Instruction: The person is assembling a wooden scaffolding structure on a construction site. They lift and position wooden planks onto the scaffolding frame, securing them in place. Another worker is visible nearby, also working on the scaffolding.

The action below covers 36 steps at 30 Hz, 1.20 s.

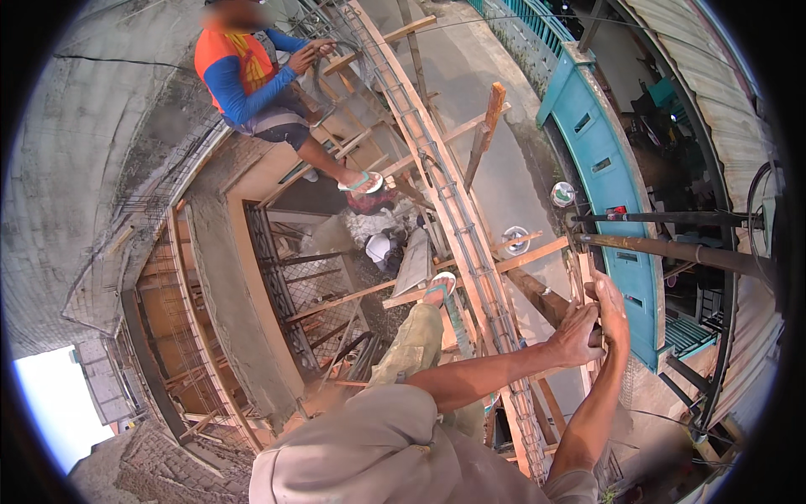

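Both my hands meet at an upright wooden strip [585, 269] on the right, beside the long timber beam form. My left hand [576, 336] reaches across from the left with its fingers closed around the strip. Against the strip's other side is my right hand [614, 311], its fingers bent over the top of my left hand. Part of the wood is hidden behind the fingers. Close by, a timber crosspiece [534, 254] runs from the beam form [457, 218], which has a steel rebar cage [437, 172] lying in it.
A co-worker [252, 76] in an orange vest sits at the upper left, holding a dark cable or hose. Below, another person with a white head covering [379, 249] is partly hidden. Metal pipes [672, 244] jut near a teal wall [600, 168]. Buckets [562, 194] stand on the ground.
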Available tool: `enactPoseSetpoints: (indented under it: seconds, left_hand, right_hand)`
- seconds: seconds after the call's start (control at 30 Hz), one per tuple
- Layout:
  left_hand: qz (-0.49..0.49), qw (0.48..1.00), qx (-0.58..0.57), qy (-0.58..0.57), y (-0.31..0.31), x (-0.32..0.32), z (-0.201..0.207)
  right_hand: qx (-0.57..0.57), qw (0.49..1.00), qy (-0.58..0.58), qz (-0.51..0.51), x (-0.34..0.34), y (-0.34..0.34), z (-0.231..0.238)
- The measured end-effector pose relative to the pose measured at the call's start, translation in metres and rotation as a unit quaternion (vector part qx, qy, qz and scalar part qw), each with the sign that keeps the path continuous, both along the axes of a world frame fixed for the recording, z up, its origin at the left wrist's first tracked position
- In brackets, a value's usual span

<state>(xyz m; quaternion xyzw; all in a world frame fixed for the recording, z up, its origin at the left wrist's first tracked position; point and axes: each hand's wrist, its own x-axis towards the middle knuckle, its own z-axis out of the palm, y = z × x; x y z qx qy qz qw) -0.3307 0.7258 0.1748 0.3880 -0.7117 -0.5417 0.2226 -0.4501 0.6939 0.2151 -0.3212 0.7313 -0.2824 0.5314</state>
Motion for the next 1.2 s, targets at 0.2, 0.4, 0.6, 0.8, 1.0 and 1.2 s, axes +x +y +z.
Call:
enactPoseSetpoints:
  seconds: [0.2,0.4,0.6,0.8,1.0,1.2]
  left_hand:
    - [0.142,0.975,0.152,-0.077,-0.07,0.179,-0.139]
    - [0.347,0.892,0.118,-0.264,-0.243,0.336,-0.311]
    - [0.353,0.909,0.054,-0.213,-0.356,0.356,-0.381]
    - [0.365,0.917,0.105,-0.119,-0.378,0.335,-0.408]
    - [0.377,0.905,-0.035,-0.195,-0.369,0.327,-0.397]
    - [0.414,0.879,-0.154,-0.181,-0.348,0.312,-0.339]
  right_hand:
    - [0.01,0.918,0.377,0.124,0.031,-0.002,-0.002]
    - [0.018,0.914,0.406,0.014,0.046,-0.004,-0.005]
    - [-0.046,0.902,0.429,0.011,0.036,0.006,-0.024]
    - [0.051,0.882,0.461,0.081,0.033,0.005,-0.012]
    - [-0.038,0.902,0.43,0.029,0.024,0.017,-0.028]
    - [-0.05,0.92,0.388,0.01,0.027,0.019,-0.027]
